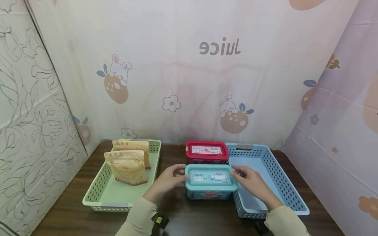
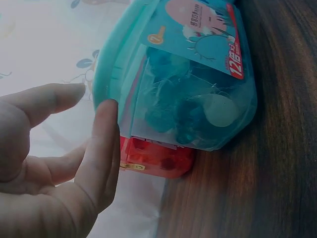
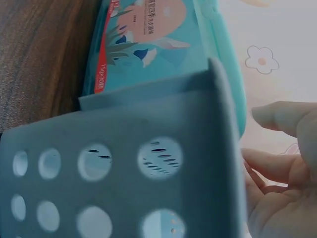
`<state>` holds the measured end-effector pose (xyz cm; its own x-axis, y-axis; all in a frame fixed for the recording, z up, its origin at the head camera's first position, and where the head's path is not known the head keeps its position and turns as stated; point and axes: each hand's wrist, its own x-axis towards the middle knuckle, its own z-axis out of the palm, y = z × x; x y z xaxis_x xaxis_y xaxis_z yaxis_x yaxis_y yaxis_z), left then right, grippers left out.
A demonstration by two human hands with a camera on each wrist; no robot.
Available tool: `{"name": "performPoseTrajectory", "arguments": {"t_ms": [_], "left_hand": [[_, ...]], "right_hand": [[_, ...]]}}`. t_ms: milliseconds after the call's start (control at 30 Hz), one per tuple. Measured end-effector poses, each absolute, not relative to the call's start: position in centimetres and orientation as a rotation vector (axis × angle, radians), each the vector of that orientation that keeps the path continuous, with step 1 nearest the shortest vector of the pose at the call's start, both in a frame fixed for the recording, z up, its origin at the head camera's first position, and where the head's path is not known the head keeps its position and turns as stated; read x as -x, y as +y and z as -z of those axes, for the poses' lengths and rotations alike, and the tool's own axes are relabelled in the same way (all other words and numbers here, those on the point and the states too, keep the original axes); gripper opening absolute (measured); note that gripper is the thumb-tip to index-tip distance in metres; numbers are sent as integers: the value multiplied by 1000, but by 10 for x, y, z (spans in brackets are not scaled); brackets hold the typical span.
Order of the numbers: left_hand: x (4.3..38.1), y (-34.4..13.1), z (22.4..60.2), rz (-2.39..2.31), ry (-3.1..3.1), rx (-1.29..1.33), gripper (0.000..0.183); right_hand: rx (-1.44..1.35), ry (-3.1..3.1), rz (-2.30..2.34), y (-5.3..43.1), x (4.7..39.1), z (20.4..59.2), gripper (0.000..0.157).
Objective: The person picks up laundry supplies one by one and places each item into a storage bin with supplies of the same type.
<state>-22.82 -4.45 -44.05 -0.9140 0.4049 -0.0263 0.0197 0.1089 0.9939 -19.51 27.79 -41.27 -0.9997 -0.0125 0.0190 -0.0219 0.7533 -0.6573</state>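
A teal-lidded box of laundry pods [image 1: 211, 183] sits on the table, with colored pods showing through its clear end [image 2: 198, 114] in the left wrist view. My left hand [image 1: 168, 181] is at the lid's left end, fingers loosely bent and thumb apart from them. At the lid's right end is my right hand [image 1: 251, 182], its fingers also relaxed; the blue basket's wall [image 3: 119, 144] partly covers the box in the right wrist view. Neither hand wraps round the box; exact fingertip contact is hard to tell. Directly behind stands a similar red box [image 1: 207, 152].
To the right, the blue basket [image 1: 287, 178] lies close against the teal box. A green basket [image 1: 98, 185] on the left holds two upright tan pouches, the front pouch [image 1: 127, 167] overlapping the rear one. Behind the brown table [image 1: 189, 218] hangs a printed curtain [image 1: 177, 82].
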Motion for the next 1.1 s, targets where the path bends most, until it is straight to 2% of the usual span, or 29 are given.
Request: {"name": "performPoseTrajectory", "arguments": {"t_ms": [600,1100], "left_hand": [[227,-42,439,-1721,2323,-438,61],[221,-38,425,-1402,2615,-644,57]], "right_hand": [[-74,-2979,-1109,282,202,411,53],[-158,-3004,-997,275,199,405,50]]}}
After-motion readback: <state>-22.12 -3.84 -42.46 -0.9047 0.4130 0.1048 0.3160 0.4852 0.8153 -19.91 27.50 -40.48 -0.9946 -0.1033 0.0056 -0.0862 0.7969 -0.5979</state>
